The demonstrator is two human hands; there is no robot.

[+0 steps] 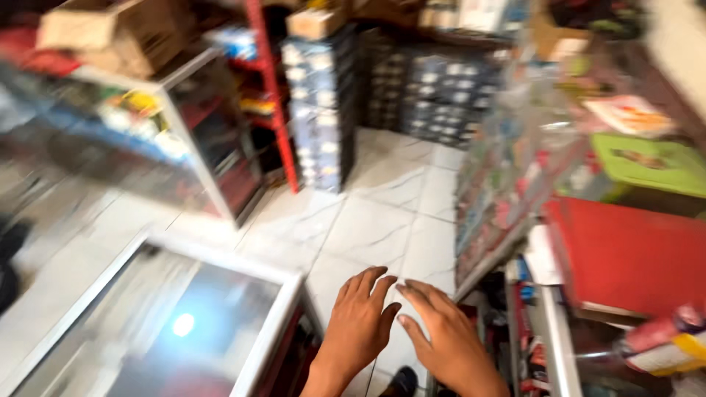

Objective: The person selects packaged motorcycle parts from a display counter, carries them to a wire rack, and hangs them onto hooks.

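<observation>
At the lower left, a glass-topped display case (169,316) with a white frame is seen, its pane catching a bright spot of light. Just to the right of its corner, the left hand (360,323) is held out palm down with the fingers spread; nothing is gripped by it. Beside it, thumbs nearly touching, the right hand (445,338) is likewise opened flat and empty. Both hands are held over the white tiled floor (368,220) of the aisle, between the case and a shelf counter (507,242) at the right, whose edge lies nearest the right hand. Farther right, a red flat board (632,257) is laid on that counter, well apart from the hands.
</observation>
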